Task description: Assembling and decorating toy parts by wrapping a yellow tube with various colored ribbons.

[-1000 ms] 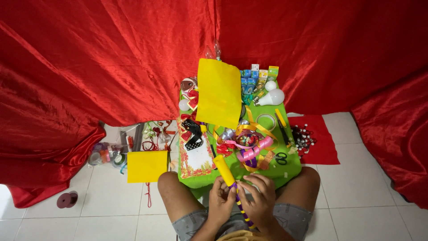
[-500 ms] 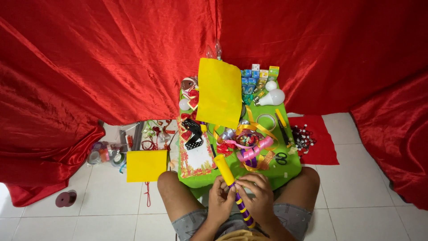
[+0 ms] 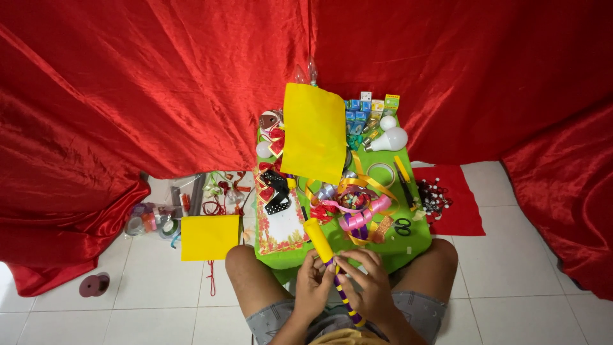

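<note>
Seated on the white tiled floor (image 3: pixel 511 281), knees apart, the person has a low green table (image 3: pixel 418 237) pulled in close between the legs. Both hands are down at its near edge, on a long yellow stick (image 3: pixel 317 237) that slants from the tabletop toward the lap — its lower stretch is banded purple and yellow. The left hand (image 3: pixel 313 291) grips the stick from the side, fingers curled around it. The right hand (image 3: pixel 364 284) sits just beside it, fingertips pinched on the stick at the spot where the purple banding begins; whether they nip a loose ribbon end or the stick itself I cannot tell from here.

The table is crowded. A big yellow sheet (image 3: pixel 314 133) stands up near the far end, and beside it lie a white light bulb (image 3: pixel 391 139) and a cluster of small boxes (image 3: pixel 367 108). In the middle there is a tangle of pink and gold ribbon (image 3: pixel 361 211), with black scissors (image 3: pixel 402 227) near the right edge. A floral-bordered card (image 3: pixel 281 227) lies on the left side — right next to the stick's upper end.

On the floor to the left lies a smaller yellow square (image 3: pixel 209 237), with rolls of tape (image 3: pixel 150 220) beyond it. A red cloth with beads (image 3: pixel 447 198) lies to the right. Red satin drapes (image 3: pixel 159 83) fill the whole backdrop.
</note>
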